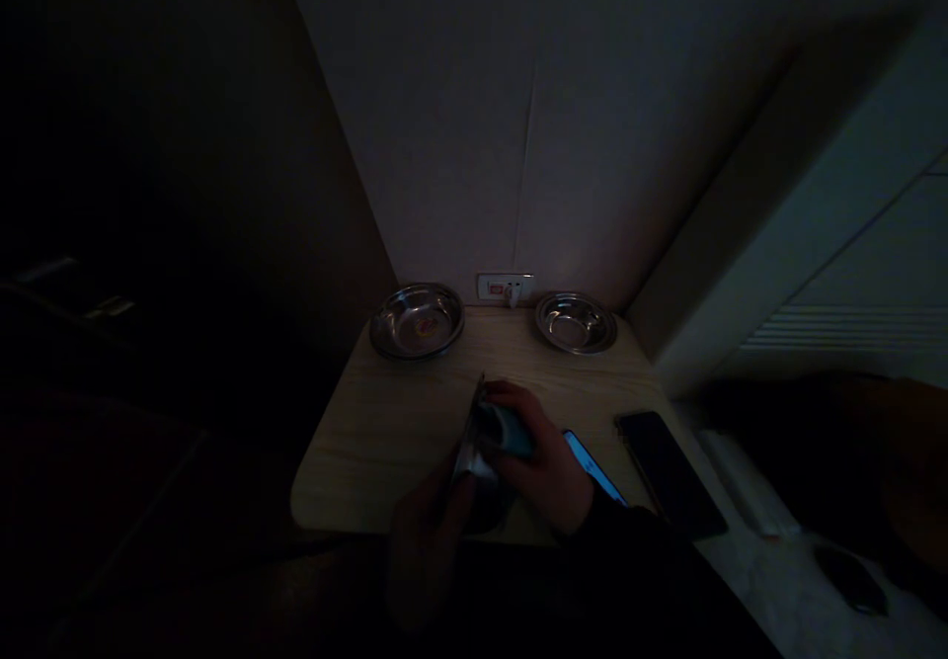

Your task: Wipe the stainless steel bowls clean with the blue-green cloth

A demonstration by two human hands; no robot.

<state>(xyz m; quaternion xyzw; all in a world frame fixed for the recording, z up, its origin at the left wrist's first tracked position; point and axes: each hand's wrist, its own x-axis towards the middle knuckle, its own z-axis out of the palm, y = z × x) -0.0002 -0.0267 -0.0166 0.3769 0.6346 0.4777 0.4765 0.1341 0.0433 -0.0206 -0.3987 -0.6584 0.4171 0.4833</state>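
In dim light, my left hand [430, 521] grips a shiny metal dish [468, 459] by its near side, above the front of the small table. The dish is tipped up almost on edge, so its exact shape is hard to make out. My right hand [552, 466] is closed around a light blue cloth or sponge [516, 432], held against or close to the dish's inner face. Shadow hides part of the left fingers and the dish's lower side.
Two round metal dishes stand at the back of the wooden table [370, 452]: a larger one [419, 323] left, a smaller one [576, 325] right. A lit phone [592, 463] and a dark phone [671, 471] lie on the right. A wall socket [505, 287] holds a plug.
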